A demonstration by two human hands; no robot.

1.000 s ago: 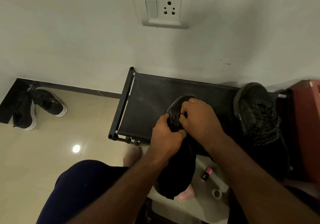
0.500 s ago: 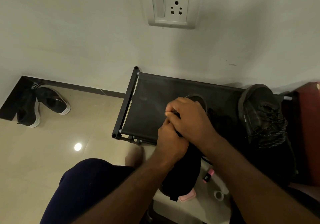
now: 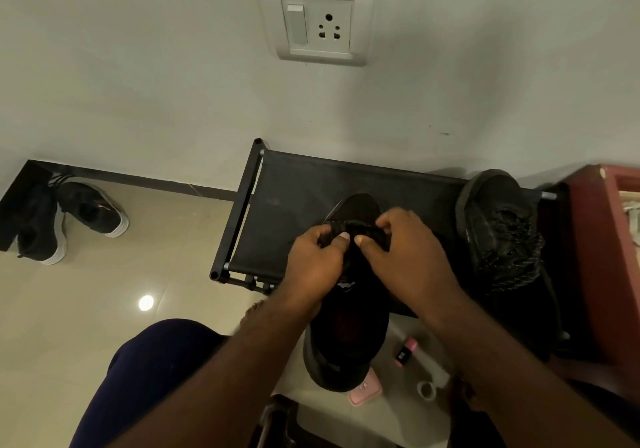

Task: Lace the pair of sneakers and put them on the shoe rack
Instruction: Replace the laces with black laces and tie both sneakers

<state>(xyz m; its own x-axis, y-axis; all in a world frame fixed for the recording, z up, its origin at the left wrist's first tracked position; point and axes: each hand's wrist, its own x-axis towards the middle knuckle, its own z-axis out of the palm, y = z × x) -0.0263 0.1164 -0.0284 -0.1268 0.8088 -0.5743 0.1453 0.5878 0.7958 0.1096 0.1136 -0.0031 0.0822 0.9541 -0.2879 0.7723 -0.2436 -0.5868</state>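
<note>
At the far left we see a pair of black shoes with white soles (image 3: 69, 219) lying on the beige floor against the dark skirting. Nearer us, a knee in dark cloth (image 3: 145, 371) fills the lower left. Next comes the shoe rack (image 3: 298, 188), a black frame with a black fabric top, standing against the pale wall under a white switch and socket plate (image 3: 318, 21).

Over the rack's front edge we find the left hand (image 3: 315, 260), fingers curled and thumb pressed onto the lace (image 3: 349, 231) at the top of the black sneaker (image 3: 346, 336). That sneaker points its toe toward the wall, over the rack's top, with its heel toward us. The right hand (image 3: 405, 257) sits just beside the left, thumbs almost meeting, and pinches the same lace from the other side. The lace is dark on dark, so we cannot tell which eyelet it passes through.

Below the sneaker's heel lie a flat pink thing (image 3: 365, 388) and a small pink object (image 3: 406, 351). Further right, the second sneaker (image 3: 498, 226) stands on the rack, already laced, its toe to the wall. A red cabinet (image 3: 602, 257) closes the right edge.
</note>
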